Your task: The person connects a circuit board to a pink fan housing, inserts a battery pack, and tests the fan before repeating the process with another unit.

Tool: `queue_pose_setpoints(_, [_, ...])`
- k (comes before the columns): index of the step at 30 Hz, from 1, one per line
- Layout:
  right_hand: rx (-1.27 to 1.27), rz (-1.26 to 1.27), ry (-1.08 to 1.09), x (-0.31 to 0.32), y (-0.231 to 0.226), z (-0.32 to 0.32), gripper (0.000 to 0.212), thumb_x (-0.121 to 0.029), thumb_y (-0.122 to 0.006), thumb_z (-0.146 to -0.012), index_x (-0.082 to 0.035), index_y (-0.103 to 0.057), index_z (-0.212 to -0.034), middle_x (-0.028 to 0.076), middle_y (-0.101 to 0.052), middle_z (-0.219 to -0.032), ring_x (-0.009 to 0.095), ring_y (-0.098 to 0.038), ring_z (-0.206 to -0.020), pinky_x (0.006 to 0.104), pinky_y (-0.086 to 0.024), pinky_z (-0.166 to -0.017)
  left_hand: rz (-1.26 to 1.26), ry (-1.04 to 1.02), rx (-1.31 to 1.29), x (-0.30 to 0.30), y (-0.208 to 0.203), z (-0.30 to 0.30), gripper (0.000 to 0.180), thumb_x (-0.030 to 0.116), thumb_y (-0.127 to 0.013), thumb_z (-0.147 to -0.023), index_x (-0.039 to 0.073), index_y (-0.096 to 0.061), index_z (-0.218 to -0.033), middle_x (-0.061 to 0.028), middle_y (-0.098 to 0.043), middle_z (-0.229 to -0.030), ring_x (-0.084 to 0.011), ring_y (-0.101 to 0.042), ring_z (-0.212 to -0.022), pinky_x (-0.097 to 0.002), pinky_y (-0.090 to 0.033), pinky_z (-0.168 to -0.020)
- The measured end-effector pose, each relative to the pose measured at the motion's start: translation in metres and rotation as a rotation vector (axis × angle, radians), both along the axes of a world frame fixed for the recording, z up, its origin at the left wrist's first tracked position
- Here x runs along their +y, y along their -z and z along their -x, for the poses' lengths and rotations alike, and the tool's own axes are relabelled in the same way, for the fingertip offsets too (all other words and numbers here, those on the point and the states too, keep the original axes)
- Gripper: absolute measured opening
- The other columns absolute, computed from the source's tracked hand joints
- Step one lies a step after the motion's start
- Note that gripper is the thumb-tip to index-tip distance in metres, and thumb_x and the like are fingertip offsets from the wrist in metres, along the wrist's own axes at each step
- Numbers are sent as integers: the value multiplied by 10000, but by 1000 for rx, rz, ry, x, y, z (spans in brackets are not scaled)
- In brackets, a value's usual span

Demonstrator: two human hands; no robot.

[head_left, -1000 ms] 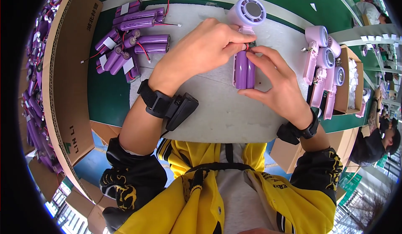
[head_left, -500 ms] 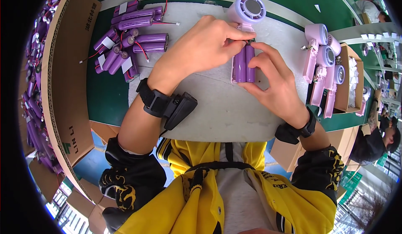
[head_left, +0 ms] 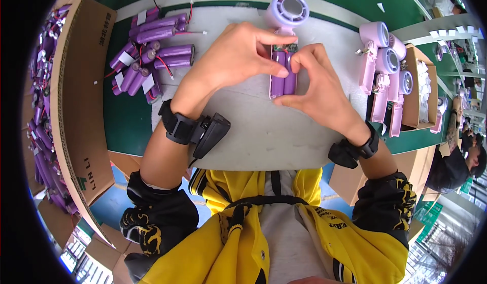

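A lilac handheld fan (head_left: 287,11) lies on the grey mat with its round head away from me and its handle open. Inside the handle sits a battery pack of two purple cells (head_left: 283,83), just below a small green circuit board (head_left: 289,47). My left hand (head_left: 236,55) spans the handle from the left, its thumb on the cells and its forefinger by the board. From the right, my right hand (head_left: 324,91) has its thumb at the handle's bottom end and bent fingers against the cells' right side. My fingers partly cover the handle's edges.
Several purple battery packs (head_left: 175,56) with wires are piled on the left. A tall cardboard box (head_left: 83,101) stands beside them, with more packs beyond. On the right lie several open fan bodies (head_left: 381,93) next to a small carton (head_left: 431,91) of white pieces.
My left thumb has moved down from the wires onto the cells, uncovering the circuit board. My right forefinger has shifted from the cells' top to their side. The view has shifted slightly.
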State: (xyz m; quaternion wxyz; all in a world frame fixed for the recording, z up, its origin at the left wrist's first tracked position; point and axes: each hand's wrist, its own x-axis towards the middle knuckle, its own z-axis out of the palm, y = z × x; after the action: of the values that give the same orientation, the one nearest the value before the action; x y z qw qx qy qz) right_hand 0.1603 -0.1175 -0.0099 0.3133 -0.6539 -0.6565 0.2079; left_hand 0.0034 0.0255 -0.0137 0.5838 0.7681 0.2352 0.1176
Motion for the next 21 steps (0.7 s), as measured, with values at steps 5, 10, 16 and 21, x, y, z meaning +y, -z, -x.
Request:
queue_pose_setpoints(5, [202,-93,44,2,5,-6,323,-126,-822,-742,-20,-594,-944,64,-597,-945,154,-550,-749,276,-471,-684,114,-28,-133,-13,18,-6,523,131,-845,-660,85,-701,-1161,-119,-733,-852,-147,-652,-684,-275,-517,-677])
queue_pose_setpoints(10, [195,-158,188,2,6,0,187,-113,-774,-805,-2,-646,-885,30,-609,-728,122,-534,-636,252,-448,-611,-16,9,-101,-27,11,-10,506,164,-840,-646,74,-713,-1128,-136,-734,-879,-194,-683,-714,-297,-533,-733])
queue_pose_setpoints(16, [63,-82,150,-3,-2,-8,125,-62,-759,-803,4,-676,-868,59,-650,-756,136,-564,-625,256,-452,-583,-100,26,-123,-27,12,-12,503,161,-830,-651,83,-712,-1134,-131,-732,-873,-210,-694,-743,-304,-533,-738])
queue_pose_setpoints(21, [-262,-202,-41,-14,-2,-15,224,-61,-783,-762,44,-679,-929,135,-664,-965,243,-629,-760,325,-515,-652,-112,106,-97,-22,6,-12,531,142,-822,-666,84,-696,-1178,-119,-732,-857,-159,-681,-722,-286,-520,-691])
